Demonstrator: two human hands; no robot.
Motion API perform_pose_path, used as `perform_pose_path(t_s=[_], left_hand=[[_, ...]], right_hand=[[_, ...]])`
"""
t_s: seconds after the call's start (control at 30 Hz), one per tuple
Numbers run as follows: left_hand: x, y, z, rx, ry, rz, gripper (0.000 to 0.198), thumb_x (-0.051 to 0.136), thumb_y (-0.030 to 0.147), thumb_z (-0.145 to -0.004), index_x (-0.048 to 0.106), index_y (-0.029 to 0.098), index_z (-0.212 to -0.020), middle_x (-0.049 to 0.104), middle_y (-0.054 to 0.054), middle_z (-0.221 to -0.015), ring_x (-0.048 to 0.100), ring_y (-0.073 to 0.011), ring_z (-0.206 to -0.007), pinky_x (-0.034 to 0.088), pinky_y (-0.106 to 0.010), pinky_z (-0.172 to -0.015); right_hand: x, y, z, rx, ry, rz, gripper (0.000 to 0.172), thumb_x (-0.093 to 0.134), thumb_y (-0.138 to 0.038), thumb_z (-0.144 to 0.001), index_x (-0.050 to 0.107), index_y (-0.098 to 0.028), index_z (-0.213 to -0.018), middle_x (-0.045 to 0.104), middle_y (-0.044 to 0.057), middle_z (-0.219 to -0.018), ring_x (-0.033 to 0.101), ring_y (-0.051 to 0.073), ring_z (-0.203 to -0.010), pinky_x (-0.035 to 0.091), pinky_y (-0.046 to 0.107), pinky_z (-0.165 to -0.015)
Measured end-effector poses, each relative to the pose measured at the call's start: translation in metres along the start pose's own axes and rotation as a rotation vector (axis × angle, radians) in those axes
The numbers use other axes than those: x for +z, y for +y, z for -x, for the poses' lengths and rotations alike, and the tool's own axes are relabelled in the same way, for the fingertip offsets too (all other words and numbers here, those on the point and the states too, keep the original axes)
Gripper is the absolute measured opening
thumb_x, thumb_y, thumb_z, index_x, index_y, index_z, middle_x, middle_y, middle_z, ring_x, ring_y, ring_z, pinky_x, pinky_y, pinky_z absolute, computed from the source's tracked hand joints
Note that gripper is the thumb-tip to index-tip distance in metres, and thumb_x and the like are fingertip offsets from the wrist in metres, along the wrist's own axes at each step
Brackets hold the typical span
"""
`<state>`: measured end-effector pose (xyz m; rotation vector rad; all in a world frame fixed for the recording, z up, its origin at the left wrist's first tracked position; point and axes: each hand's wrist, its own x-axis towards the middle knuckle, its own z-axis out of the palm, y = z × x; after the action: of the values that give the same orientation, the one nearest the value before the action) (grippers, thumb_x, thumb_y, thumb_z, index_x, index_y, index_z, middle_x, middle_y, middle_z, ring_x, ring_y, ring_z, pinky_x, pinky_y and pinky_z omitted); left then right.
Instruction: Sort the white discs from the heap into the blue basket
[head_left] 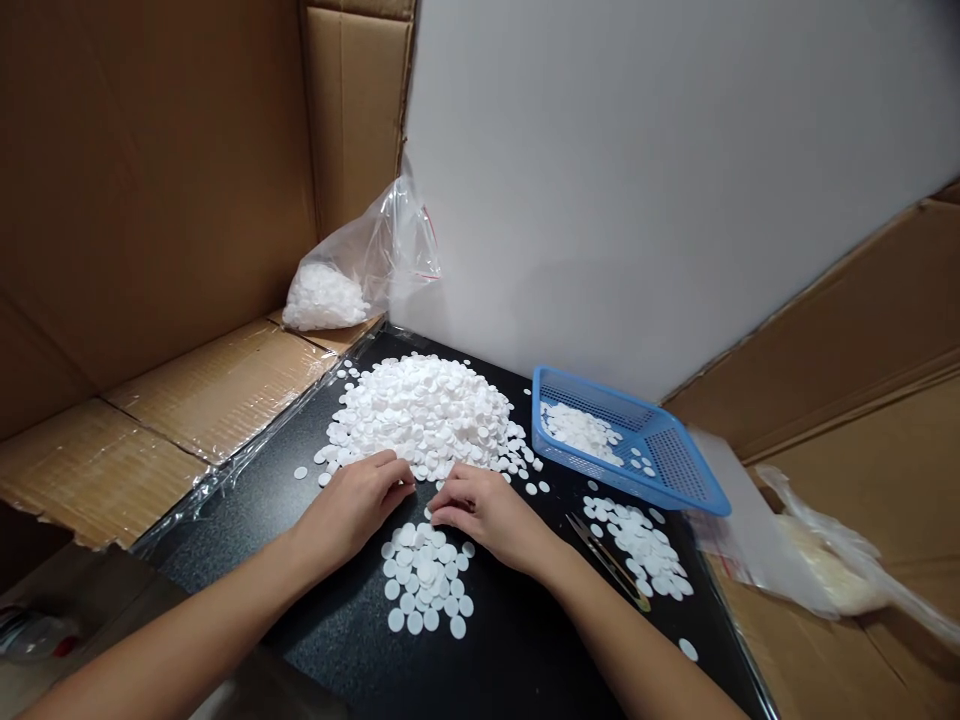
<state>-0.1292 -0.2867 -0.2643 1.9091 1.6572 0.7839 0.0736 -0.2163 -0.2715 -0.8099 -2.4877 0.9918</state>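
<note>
A big heap of small white discs lies on the black table. My left hand is at the heap's near left edge, its fingers curled together; what they hold, if anything, is hidden. Just to the right, my right hand has its thumb and fingers pinched near a white disc; whether it grips one is too small to tell. Below and between the hands lies a smaller group of white discs, spread mostly flat.
At the right a blue basket holds some discs. Near it lie thread snips and another group of discs. A clear bag of white pieces stands at the back left. Cardboard and a white panel rise behind.
</note>
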Motion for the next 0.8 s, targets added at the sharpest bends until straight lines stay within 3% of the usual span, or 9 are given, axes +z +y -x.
perform_pose_path(t_s=[0.07, 0.23, 0.43, 0.6, 0.8], left_hand=[[-0.004, 0.000, 0.004, -0.026, -0.005, 0.094, 0.015, 0.054, 0.027, -0.091, 0.064, 0.022, -0.080, 0.066, -0.001, -0.076, 0.060, -0.0188, -0.072, 0.042, -0.028, -0.068], [-0.009, -0.004, 0.006, -0.122, -0.072, 0.401, 0.021, 0.063, 0.038, -0.085, 0.064, 0.018, -0.079, 0.071, -0.002, -0.070, 0.065, -0.0175, -0.065, 0.050, -0.027, -0.062], [-0.007, -0.005, 0.002, -0.206, -0.097, 0.631, 0.026, 0.070, 0.041, -0.077, 0.060, 0.018, -0.081, 0.071, -0.002, -0.069, 0.070, -0.0183, -0.068, 0.055, -0.029, -0.066], [-0.008, -0.002, 0.003, -0.257, -0.098, 0.651, 0.030, 0.069, 0.043, -0.078, 0.062, 0.017, -0.091, 0.072, -0.003, -0.073, 0.072, -0.0194, -0.071, 0.056, -0.031, -0.068], [-0.006, -0.004, 0.004, -0.237, -0.081, 0.454, 0.019, 0.066, 0.033, -0.077, 0.074, 0.017, -0.083, 0.064, 0.002, -0.058, 0.060, -0.0156, -0.055, 0.044, -0.024, -0.054]], right_hand=[[-0.002, -0.001, -0.001, -0.016, -0.007, 0.004, 0.010, 0.069, -0.019, -0.091, 0.075, -0.023, -0.083, 0.066, 0.001, -0.082, 0.064, 0.017, -0.077, 0.049, 0.027, -0.070], [0.010, 0.000, -0.012, 0.005, 0.149, 0.150, 0.013, 0.060, -0.013, -0.094, 0.070, -0.021, -0.098, 0.068, 0.005, -0.091, 0.064, 0.020, -0.082, 0.048, 0.031, -0.074], [0.023, 0.002, -0.018, 0.014, 0.210, 0.155, 0.014, 0.057, -0.015, -0.094, 0.068, -0.021, -0.089, 0.067, 0.006, -0.086, 0.063, 0.022, -0.080, 0.046, 0.032, -0.074], [0.019, 0.000, -0.016, 0.041, 0.257, 0.053, 0.012, 0.057, -0.019, -0.091, 0.065, -0.022, -0.082, 0.067, 0.004, -0.080, 0.061, 0.019, -0.072, 0.047, 0.031, -0.070], [0.013, 0.000, -0.009, 0.127, 0.214, -0.099, 0.016, 0.055, -0.028, -0.090, 0.061, -0.022, -0.077, 0.057, -0.004, -0.056, 0.054, 0.014, -0.047, 0.044, 0.025, -0.047]])
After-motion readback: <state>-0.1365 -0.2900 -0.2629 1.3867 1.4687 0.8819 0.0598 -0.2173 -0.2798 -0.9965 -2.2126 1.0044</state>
